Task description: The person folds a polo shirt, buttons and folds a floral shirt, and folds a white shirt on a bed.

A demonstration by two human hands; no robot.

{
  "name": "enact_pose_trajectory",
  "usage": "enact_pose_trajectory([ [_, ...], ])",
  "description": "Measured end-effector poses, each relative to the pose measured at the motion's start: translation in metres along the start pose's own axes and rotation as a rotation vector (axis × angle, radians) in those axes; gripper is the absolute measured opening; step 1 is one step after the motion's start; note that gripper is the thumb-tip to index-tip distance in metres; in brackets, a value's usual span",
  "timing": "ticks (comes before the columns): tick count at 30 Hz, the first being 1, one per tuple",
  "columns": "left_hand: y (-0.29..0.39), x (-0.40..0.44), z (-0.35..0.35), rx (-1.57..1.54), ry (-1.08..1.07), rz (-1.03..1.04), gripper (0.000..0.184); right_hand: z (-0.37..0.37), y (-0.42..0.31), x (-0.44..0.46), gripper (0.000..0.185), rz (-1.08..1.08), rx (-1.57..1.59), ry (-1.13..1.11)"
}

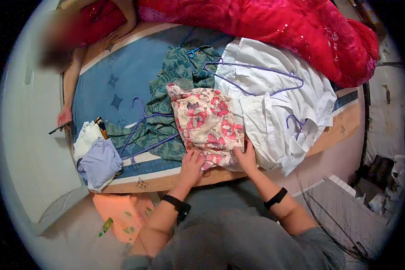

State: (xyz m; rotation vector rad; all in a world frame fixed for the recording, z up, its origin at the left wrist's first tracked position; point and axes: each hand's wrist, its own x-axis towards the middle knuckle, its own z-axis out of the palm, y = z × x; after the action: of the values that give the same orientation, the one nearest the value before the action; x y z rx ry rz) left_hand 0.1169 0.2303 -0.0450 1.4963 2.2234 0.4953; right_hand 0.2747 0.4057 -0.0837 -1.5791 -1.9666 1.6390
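One floral cloth (pixel 209 123) lay mid-frame, left hand (pixel 192 165) and right hand (pixel 246 157) at its lower edges; I couldn't tell whether the fingers (pixel 196 156) clamped. Even tension seemed best.

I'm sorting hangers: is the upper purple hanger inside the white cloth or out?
Out: the upper purple hanger lies on the white cloth, its long bars showing on top.

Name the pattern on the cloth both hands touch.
Pink-red flowers on cream cloth; head view.
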Motion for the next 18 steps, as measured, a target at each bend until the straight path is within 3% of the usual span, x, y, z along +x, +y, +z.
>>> enact_pose_trajectory([
  [1,0.002,0.001,-0.006,-0.036,-0.022,0.011,0.047,0.000,-0.010,0.000,0.075,-0.003,0.002,0.001],
  [3,0.001,-0.001,-0.008,-0.073,-0.038,0.020,0.047,0.007,-0.026,-0.001,0.068,-0.094,-0.307,0.045],
  [5,-0.003,-0.012,-0.002,-0.194,-0.089,-0.018,0.050,0.010,-0.012,0.005,0.065,-0.112,-0.325,0.042],
  [7,-0.011,-0.021,0.003,-0.168,-0.098,-0.026,0.050,0.005,-0.014,0.010,0.058,0.074,-0.207,-0.180],
  [10,-0.019,-0.021,-0.002,-0.018,-0.076,0.011,0.046,0.002,-0.006,0.018,0.057,0.135,-0.233,-0.325],
  [11,-0.021,-0.021,-0.002,0.111,-0.050,0.050,0.043,0.000,-0.009,0.017,0.057,0.135,-0.238,-0.323],
  [13,-0.027,-0.018,0.003,0.089,-0.047,0.063,0.041,-0.001,-0.015,0.011,0.047,0.135,-0.036,-0.301],
  [18,-0.027,-0.006,-0.020,0.083,-0.092,0.138,0.040,-0.006,-0.004,0.006,0.049,0.229,0.223,-0.389],
])
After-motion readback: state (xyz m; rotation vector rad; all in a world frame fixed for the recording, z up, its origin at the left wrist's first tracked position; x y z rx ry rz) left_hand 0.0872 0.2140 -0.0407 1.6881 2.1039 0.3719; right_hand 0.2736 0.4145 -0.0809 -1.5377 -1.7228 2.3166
